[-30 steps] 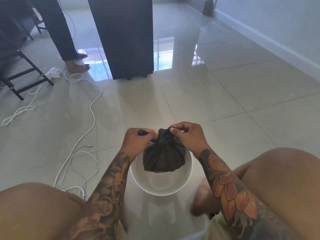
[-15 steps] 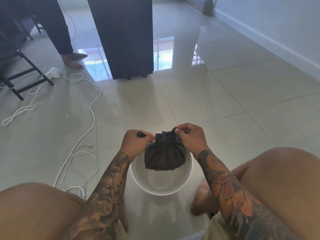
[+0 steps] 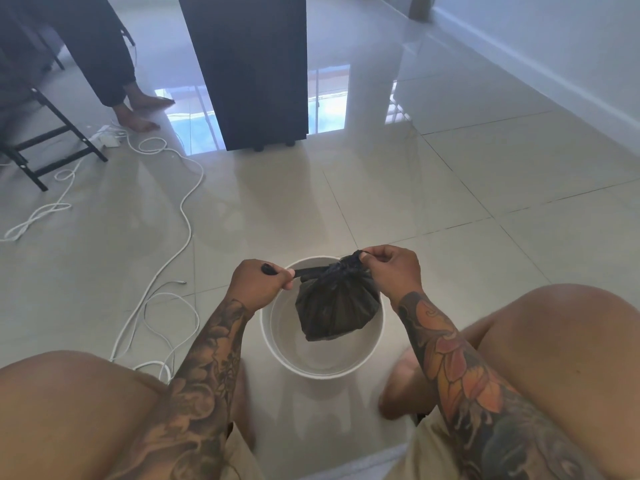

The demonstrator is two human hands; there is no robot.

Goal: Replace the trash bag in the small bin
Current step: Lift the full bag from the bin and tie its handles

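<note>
A small white round bin (image 3: 273, 336) stands on the tiled floor between my knees. A full black trash bag (image 3: 336, 306) hangs over its opening, its neck gathered tight. My left hand (image 3: 256, 285) grips one black tie strand and pulls it out to the left. My right hand (image 3: 391, 268) pinches the other strand at the top of the bag's knot. The inside of the bin below the bag looks bare white.
White cables (image 3: 166, 258) loop across the floor to my left, leading to a power strip (image 3: 105, 138). A dark cabinet (image 3: 249, 67) stands ahead. Another person's bare feet (image 3: 138, 112) and a black folding frame (image 3: 52, 147) are at far left. A wall (image 3: 554, 46) runs on the right.
My hands have drawn apart, the left pulling its strand outward so the bag's neck is cinched tighter. The other person's feet shifted at far left.
</note>
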